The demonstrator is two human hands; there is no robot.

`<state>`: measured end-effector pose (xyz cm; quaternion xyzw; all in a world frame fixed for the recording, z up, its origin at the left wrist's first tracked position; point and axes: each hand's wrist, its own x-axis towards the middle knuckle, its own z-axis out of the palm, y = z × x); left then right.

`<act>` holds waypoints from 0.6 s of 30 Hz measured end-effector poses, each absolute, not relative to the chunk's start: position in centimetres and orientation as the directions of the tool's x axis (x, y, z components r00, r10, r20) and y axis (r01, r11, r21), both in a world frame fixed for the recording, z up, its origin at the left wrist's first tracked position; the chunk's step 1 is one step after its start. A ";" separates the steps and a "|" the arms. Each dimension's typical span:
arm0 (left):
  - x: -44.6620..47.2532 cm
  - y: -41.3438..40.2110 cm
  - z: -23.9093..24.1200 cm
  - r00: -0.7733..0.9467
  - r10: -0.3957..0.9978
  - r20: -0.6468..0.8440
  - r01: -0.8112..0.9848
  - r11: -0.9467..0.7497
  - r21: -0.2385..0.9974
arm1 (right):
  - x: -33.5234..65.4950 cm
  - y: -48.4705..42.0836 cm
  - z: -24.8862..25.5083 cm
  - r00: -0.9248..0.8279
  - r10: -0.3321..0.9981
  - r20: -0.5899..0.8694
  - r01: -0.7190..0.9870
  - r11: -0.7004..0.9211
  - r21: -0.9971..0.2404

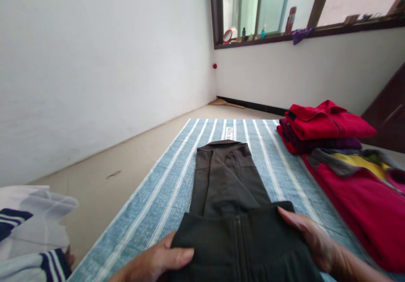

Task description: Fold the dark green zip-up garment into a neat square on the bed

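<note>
Dark zip-front garment (230, 214): lay lengthwise along the middle of a blue striped mat (152, 206) on the floor, near end folded over.
Left hand (155, 263): pressed on the fold's left edge, grip clenched on the cloth, thumb on top.
Right hand (311, 235): grip grasping the fold's right edge.
Folded red and purple clothes (319, 126): stacked at the mat's far right.
Red garment (357, 197): spread just beside the stack.
White striped cloth (28, 231): off the mat, at left.
</note>
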<state>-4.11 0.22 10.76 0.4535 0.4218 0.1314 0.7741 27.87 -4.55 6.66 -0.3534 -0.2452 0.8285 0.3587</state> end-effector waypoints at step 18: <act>-2.2 5.9 7.1 0.465 0.692 -0.552 -0.080 0.654 0.752 | 27.9 4.1 3.3 -0.201 0.801 -0.563 -0.459 -0.585 -0.669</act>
